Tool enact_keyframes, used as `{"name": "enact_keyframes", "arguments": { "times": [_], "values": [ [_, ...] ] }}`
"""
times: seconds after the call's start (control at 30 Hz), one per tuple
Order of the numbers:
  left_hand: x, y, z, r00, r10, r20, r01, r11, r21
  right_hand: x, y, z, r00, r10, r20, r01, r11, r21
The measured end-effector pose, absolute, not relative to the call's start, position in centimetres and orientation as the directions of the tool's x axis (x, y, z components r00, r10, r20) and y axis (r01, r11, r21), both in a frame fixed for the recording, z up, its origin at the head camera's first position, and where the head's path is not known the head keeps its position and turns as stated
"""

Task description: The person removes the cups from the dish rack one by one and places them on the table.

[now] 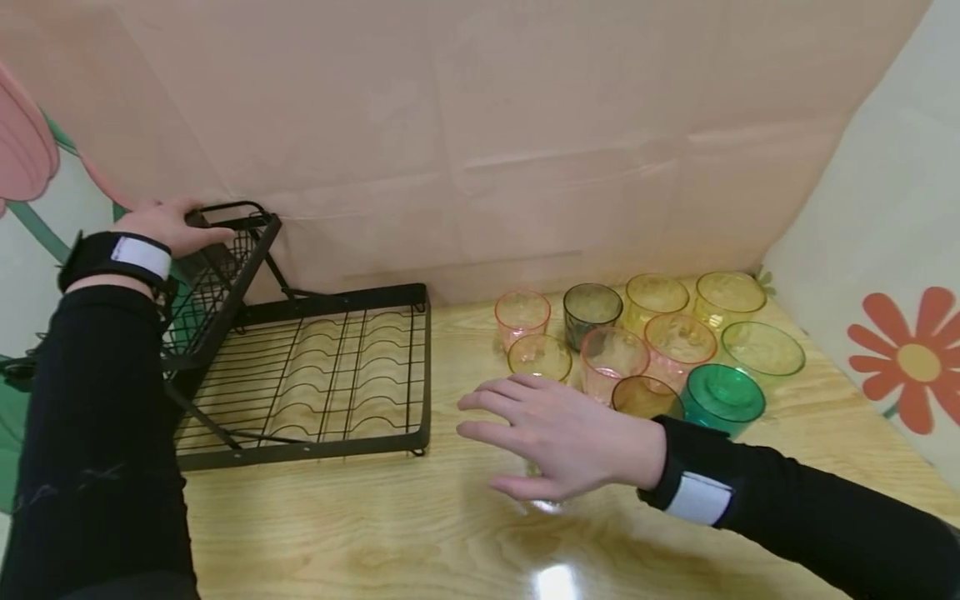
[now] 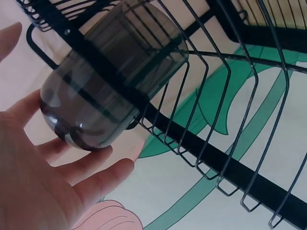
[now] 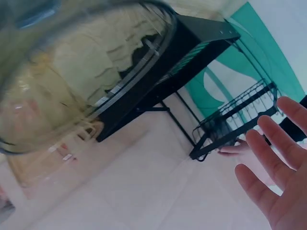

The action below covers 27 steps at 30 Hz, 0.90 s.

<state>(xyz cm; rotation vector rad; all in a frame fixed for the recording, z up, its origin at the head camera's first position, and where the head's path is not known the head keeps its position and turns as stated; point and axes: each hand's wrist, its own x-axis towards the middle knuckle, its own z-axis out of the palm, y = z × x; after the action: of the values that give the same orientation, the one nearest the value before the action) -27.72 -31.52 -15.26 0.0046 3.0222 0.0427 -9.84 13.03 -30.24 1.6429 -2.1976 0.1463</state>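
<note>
My left hand [image 1: 171, 227] is at the raised upper tier of a black wire dish rack [image 1: 427, 375]. In the left wrist view, a smoky grey glass [image 2: 76, 110] lies tilted in that tier, and the left fingers, nearly straight, touch its rounded base. My right hand [image 1: 562, 433] hovers over the table with fingers spread, holding nothing. Beneath it, mostly hidden, part of a clear glass [image 1: 546, 505] shows. A large glass rim [image 3: 139, 79] looms blurred and close in the right wrist view, apart from the right fingers [image 3: 268, 153].
Several coloured tumblers stand grouped right of the rack, among them a grey one [image 1: 592, 315], a green one [image 1: 724, 396] and a brown one [image 1: 647, 398]. The rack's lower tier has wavy wires. A pinkish sheet [image 1: 480, 150] hangs behind the wooden table [image 1: 337, 533].
</note>
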Motion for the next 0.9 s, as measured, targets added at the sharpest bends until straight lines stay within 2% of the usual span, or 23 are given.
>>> {"name": "enact_keyframes", "arguments": {
  "times": [0.13,0.3,0.53,0.9],
  "values": [
    [-28.1,-31.2,-15.9,-0.999,-0.035,-0.038,-0.036,0.999,0.013,-10.1,12.3,-29.6,-0.229,-0.909,0.348,-0.94,0.299,0.163],
    [-28.6,-31.5,-16.4,-0.997,-0.077,0.032,-0.075,0.995,0.063,-10.0,11.7,-29.4,-0.226,-0.914,0.336,-0.942,0.293,0.165],
    [-28.5,-32.7,-17.2,-0.991,-0.133,0.024,-0.13,0.988,0.086,-10.1,11.3,-29.7,-0.224,-0.919,0.324,-0.945,0.286,0.159],
    [-27.7,-34.0,-17.4,-0.994,-0.086,0.066,-0.076,0.987,0.138,-10.0,9.5,-28.9,-0.195,-0.932,0.307,-0.949,0.258,0.18]
  ]
}}
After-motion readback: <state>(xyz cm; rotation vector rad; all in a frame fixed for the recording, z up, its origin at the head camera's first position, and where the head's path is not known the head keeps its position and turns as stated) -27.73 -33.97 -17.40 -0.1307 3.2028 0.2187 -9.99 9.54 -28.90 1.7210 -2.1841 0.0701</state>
